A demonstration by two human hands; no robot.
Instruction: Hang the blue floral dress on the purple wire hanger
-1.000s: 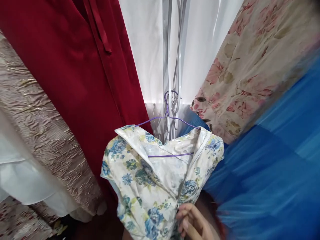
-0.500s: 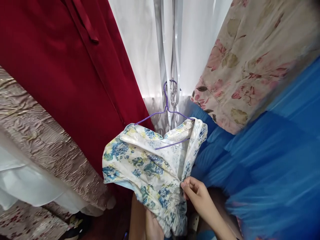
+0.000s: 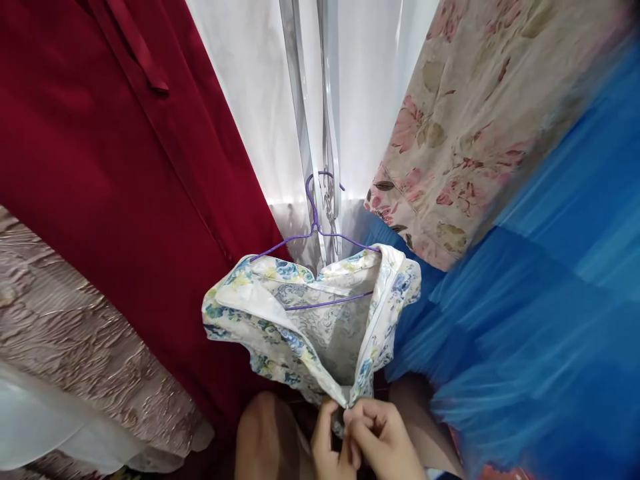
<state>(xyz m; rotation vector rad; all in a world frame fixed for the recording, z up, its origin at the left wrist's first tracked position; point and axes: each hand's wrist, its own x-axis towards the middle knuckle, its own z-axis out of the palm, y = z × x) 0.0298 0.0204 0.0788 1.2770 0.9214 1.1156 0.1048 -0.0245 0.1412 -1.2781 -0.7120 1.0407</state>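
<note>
A white garment with blue and yellow flowers (image 3: 295, 353) hangs on a purple wire hanger (image 3: 316, 217); its V-shaped front is spread so that the inside shows. At the point of the V, near the bottom of the view, both hands meet. My left hand (image 3: 333, 443) pinches the garment's edge from the left. My right hand (image 3: 377, 433) is closed on the same spot, its thumb and forefinger together. Any small fastener between the fingertips is too hidden to make out. The garment's lower part is out of sight behind the hands.
A red cloth (image 3: 125, 167) and a textured beige cloth (image 3: 65, 320) hang on the left. White fabric (image 3: 260, 100) with loose straps (image 3: 305, 100) hangs behind the hanger. Pink-flowered fabric (image 3: 450, 147) and blue tulle (image 3: 550, 320) are on the right. Bare knees (image 3: 270, 433) show below.
My left hand has come up from under the garment to join my right at the V's point. My right hand has moved down and slightly left, pulling the neckline wider into view.
</note>
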